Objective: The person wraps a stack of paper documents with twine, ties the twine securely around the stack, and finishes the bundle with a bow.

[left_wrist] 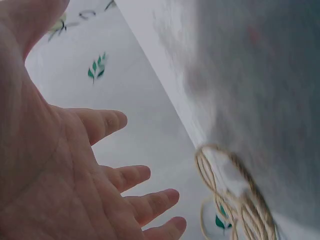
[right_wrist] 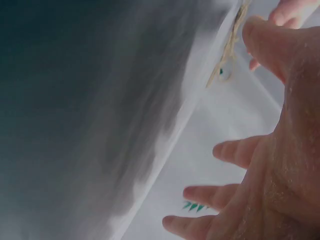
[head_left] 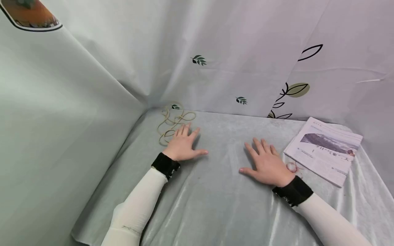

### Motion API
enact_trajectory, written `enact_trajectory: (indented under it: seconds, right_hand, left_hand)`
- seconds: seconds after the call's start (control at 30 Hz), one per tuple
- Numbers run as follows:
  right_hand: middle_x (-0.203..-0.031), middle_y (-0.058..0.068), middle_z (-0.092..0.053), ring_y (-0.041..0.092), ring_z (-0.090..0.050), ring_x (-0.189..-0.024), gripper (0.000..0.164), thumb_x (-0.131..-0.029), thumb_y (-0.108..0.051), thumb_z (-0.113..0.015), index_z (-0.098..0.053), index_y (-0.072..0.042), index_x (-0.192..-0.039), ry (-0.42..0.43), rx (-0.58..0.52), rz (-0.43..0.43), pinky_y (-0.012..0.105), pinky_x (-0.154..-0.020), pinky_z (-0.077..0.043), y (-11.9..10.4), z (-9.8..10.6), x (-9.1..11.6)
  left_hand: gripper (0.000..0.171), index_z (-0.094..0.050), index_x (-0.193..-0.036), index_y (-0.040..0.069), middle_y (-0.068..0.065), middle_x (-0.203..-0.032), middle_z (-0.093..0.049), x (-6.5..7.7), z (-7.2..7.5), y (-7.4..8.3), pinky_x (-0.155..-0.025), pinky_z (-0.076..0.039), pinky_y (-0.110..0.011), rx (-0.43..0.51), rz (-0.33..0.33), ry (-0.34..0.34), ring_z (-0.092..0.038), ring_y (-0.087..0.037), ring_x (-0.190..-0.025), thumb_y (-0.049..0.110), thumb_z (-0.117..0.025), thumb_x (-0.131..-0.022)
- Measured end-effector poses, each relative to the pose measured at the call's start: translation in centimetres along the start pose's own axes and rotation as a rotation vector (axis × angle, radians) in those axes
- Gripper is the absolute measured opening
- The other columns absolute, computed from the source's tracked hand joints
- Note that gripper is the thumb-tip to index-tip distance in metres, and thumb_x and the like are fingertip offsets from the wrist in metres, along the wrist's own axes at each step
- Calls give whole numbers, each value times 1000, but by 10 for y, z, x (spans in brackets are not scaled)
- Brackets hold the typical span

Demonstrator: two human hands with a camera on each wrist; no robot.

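My left hand (head_left: 182, 145) is spread palm down over the grey-covered table, its fingertips at the near side of a loosely looped tan cord (head_left: 167, 120). The left wrist view shows the palm with nothing in it, and the cord (left_wrist: 250, 212) past the fingertips. To the right, my right hand (head_left: 267, 164) is spread the same way, fingers apart and holding nothing. Beside its wrist lies a small pinkish band or thin string loop (head_left: 292, 167), partly hidden by the hand. A folded newspaper (head_left: 324, 148) with a mountain picture and handwriting lies beyond it.
The table's cover (head_left: 215, 205) is wrinkled grey cloth. White sheeting printed with leaves (head_left: 199, 60) hangs along the back, and a plain sheet (head_left: 61, 136) closes off the left side. More sheeting rises behind the newspaper at the right.
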State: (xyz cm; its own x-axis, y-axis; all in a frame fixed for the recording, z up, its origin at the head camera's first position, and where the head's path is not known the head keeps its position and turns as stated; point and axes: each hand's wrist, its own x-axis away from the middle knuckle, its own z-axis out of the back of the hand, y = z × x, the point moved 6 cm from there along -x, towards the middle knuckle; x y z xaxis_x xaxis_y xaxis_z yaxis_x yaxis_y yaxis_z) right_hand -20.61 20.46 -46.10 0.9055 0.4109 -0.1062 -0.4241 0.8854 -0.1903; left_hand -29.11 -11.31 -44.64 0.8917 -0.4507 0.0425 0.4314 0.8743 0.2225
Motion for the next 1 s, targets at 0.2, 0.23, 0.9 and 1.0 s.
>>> enact_trajectory:
  seconds: [0.2, 0.23, 0.9, 1.0]
  right_hand:
    - [-175, 31, -32, 58, -30, -160, 102, -98, -71, -73, -42, -7, -171, -14, 17, 75, 76, -123, -29, -19, -4, -20]
    - [-175, 31, -32, 57, -30, -160, 101, -99, -71, -73, -42, -7, -171, -20, 18, 85, 75, -123, -29, -22, -5, -23]
    - [-178, 25, -28, 47, -30, -163, 95, -103, -69, -69, -38, -13, -174, -133, -80, 222, 67, -124, -36, -81, -27, -95]
    - [-178, 25, -29, 47, -31, -163, 95, -103, -68, -70, -38, -13, -174, -141, -94, 226, 67, -123, -38, -85, -29, -100]
  left_hand:
    - [109, -24, -179, 17, -28, -182, -12, -1, 9, -32, -130, -20, -68, 56, 92, 6, -15, -52, -167, 81, -63, -99]
    - [109, -25, -178, 17, -29, -182, -11, 0, 10, -37, -130, -21, -70, 67, 109, 9, -15, -53, -167, 80, -63, -99]
    - [97, -25, -173, -4, -45, -172, -20, 5, 4, -127, -128, -27, -67, 136, 322, 52, -22, -58, -161, 55, -67, -108]
    - [89, -33, -170, -6, -43, -166, -34, 4, 4, -128, -124, -33, -66, 105, 319, 56, -32, -57, -155, 49, -67, -110]
